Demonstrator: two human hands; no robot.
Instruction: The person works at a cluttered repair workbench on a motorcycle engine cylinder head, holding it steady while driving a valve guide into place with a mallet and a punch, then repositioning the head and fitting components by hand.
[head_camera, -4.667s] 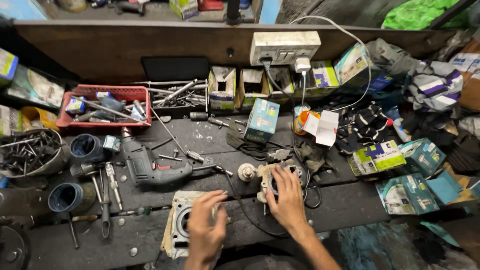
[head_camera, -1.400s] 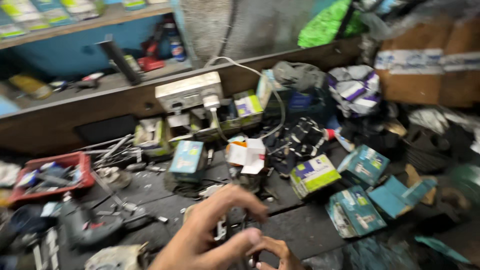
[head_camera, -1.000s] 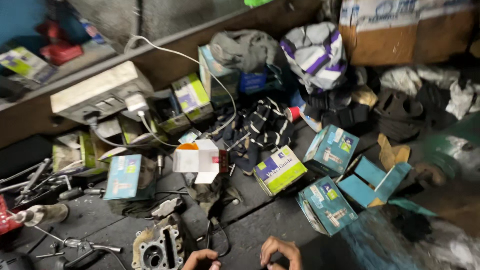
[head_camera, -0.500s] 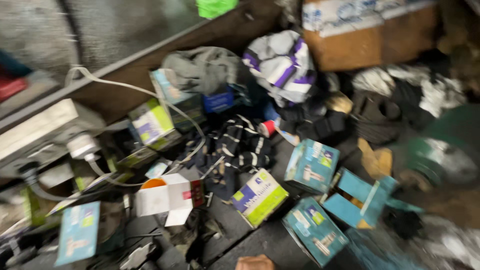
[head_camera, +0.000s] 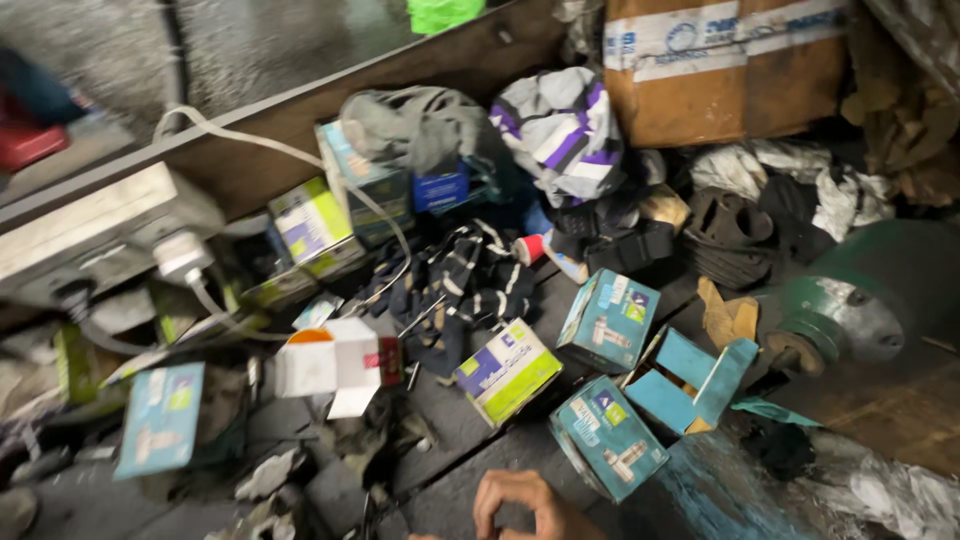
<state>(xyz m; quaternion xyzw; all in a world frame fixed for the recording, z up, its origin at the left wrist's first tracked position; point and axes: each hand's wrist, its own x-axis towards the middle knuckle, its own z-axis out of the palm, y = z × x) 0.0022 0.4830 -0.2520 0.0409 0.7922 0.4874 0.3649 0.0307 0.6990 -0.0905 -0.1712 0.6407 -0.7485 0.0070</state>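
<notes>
At bottom edge of the head view, one hand (head_camera: 522, 505) pokes into frame, fingers (head_camera: 500, 492) curled inward, knuckles up. Can't tell which hand it is for sure; by the earlier pics it looks like the right. Whether it holds anything can't be told, palm is cut off by the frame. A sliver of the other hand shows at the very bottom just left of it, too little to read its state.

Vs half a sec ago: view has swung further right and up, so the hand that was only a sliver then now shows more fingers. The metal engine part the hands worked on 4.7 s ago is out of frame now, as are the drill and red tray.

Nearest the hand: a teal box (head_camera: 607, 436) lying on the dark bench (head_camera: 455, 430), just up-right of the fingers. Beside it an opened teal carton (head_camera: 695, 382), flaps up. Another teal box (head_camera: 607, 322) stands tilted behind. A green-and-white box (head_camera: 507, 370) sits left of those, near a striped dark cloth (head_camera: 462, 285). Further left, a white-and-red box (head_camera: 335, 365), blurry. Back wall: brown cardboard box (head_camera: 725, 70), purple-striped rag (head_camera: 565, 135), white power strip (head_camera: 95, 235) w/ plug and cable. At right, a green round metal piece (head_camera: 850, 305).
</notes>
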